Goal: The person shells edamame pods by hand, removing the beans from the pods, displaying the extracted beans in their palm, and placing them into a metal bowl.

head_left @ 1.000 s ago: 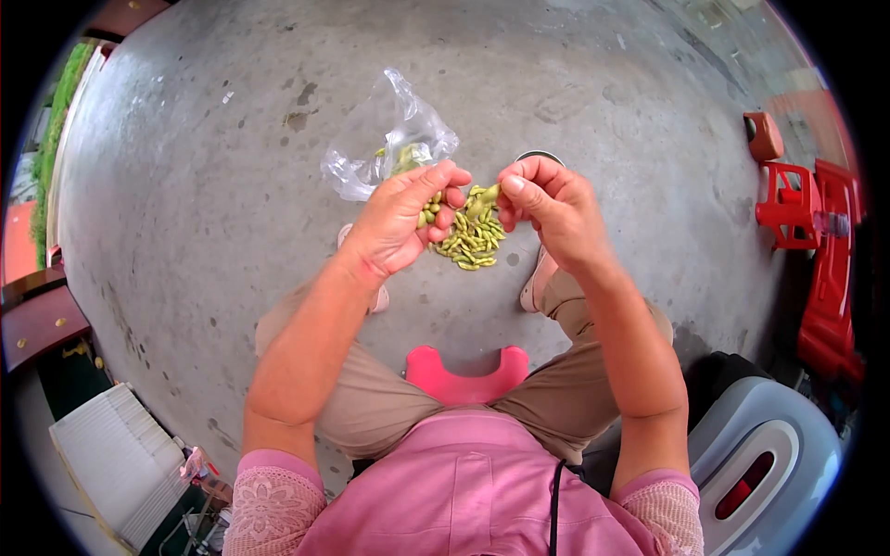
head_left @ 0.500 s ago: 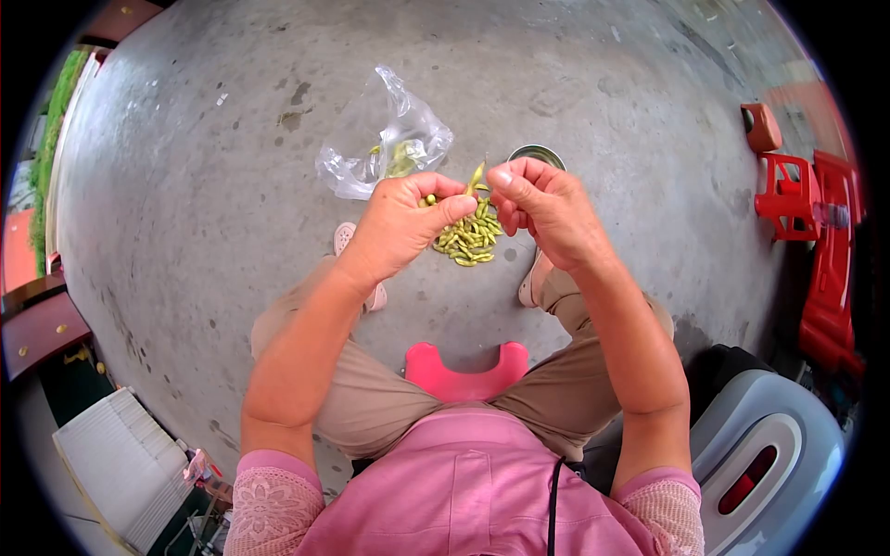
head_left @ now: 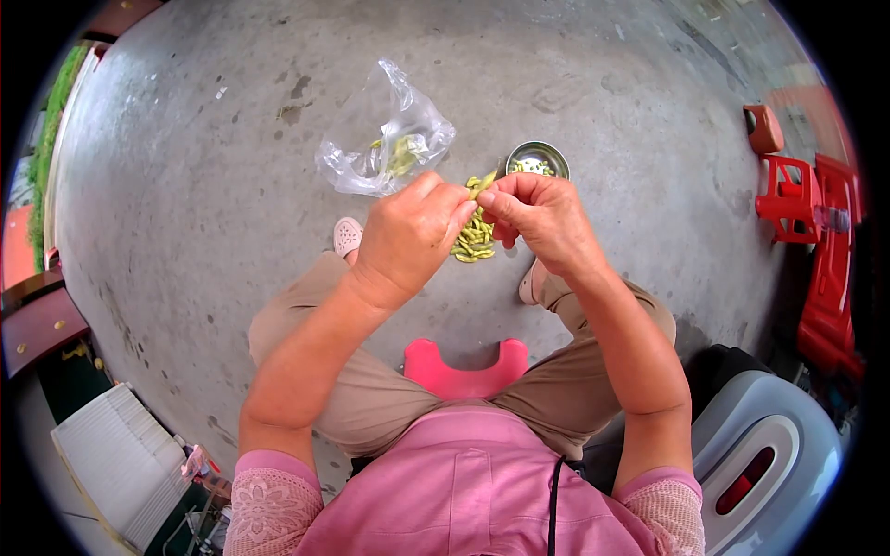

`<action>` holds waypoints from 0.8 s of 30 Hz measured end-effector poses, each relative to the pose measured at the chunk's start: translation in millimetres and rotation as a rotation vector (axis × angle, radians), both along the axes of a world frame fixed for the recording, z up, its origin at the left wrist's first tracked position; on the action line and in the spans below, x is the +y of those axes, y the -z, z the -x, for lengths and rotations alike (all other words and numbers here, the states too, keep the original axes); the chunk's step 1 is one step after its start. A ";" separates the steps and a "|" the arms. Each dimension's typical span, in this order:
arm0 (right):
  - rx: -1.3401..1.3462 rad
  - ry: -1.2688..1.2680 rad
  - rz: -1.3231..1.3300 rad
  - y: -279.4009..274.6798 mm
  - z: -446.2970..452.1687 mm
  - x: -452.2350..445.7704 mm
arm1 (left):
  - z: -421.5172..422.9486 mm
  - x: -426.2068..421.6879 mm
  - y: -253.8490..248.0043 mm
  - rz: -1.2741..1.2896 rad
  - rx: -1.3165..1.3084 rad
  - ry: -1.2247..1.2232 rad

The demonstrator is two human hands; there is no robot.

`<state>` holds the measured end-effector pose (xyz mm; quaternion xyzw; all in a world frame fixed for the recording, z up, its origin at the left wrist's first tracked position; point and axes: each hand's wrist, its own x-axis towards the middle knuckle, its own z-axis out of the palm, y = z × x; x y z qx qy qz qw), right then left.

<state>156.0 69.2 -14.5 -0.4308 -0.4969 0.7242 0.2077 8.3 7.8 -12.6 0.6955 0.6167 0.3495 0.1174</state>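
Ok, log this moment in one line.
left hand: pinching pod | right hand: pinching same pod | bowl: beans inside | pod pile, bag: on floor

Hands (head_left: 413,227) (head_left: 549,221) close together (elbows (head_left: 276,415) bent)

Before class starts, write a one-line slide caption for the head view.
Left hand and right hand grip a green pod above more pods, near a bag and bowl.

Grey floor (head_left: 612,111), dark stains scattered. On it: clear plastic bag (head_left: 397,100) holding some pods, loose pile of green pods (head_left: 475,245), metal bowl (head_left: 538,146) near pile, red stool (head_left: 788,206) well apart.
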 end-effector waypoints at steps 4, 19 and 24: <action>-0.026 0.030 -0.065 -1.7 1.9 -4.2 | -0.9 0.2 2.6 0.035 -0.101 -0.007; 0.184 0.029 0.228 -0.8 -1.1 4.0 | 11.8 4.1 -7.0 0.838 -1.451 -0.060; 0.208 0.086 0.302 -6.5 2.2 5.6 | 4.2 2.4 -9.7 0.675 -0.924 -0.105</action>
